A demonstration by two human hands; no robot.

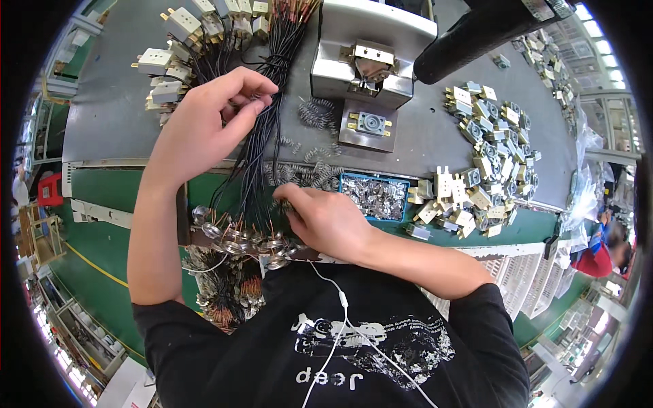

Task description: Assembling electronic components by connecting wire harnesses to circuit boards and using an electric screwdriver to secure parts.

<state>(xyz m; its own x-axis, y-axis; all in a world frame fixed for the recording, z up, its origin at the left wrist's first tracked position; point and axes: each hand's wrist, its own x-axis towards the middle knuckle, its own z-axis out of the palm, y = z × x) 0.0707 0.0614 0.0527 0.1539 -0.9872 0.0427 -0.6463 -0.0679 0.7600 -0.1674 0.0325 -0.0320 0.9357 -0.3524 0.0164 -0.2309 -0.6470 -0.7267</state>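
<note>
My left hand (211,122) is raised over the left part of the bench, thumb and fingers curled together beside a bundle of black wires (258,136). Whatever lies between its fingertips is too small to make out. Low at the bench's front edge, my right hand (330,221) has its fingers closed next to the wires and loose coil springs (309,170); its fingertips hide what they pinch. From the wires' lower ends hang round metal caps (238,239). A grey-and-white part with brass prongs (371,123) sits on the steel block of a press fixture (374,30).
A blue tray (409,197) of small metal pieces stands right of my right hand. Many grey-and-white connector blocks (483,163) lie heaped at the right. More blocks with wires (180,24) lie at the far left. A black lever arm (469,41) slants over the bench.
</note>
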